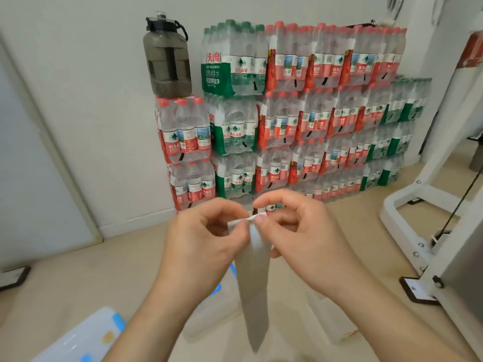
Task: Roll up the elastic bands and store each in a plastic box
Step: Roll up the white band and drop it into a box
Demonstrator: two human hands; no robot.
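Observation:
A flat pale grey elastic band (pixel 254 286) hangs straight down in front of me, its lower end free near the bottom of the view. My left hand (pixel 201 246) and my right hand (pixel 295 239) both pinch its folded top edge between thumb and fingertips, close together. On the floor below stands a clear plastic box (pixel 209 320) with blue clips, partly hidden by my left forearm. A clear lid with blue clips (pixel 86 335) lies at the lower left.
Shrink-wrapped packs of water bottles (pixel 300 121) are stacked against the back wall, with a dark jug (pixel 167 58) on top of the left stack. A white machine frame (pixel 428 231) stands at the right on the beige floor.

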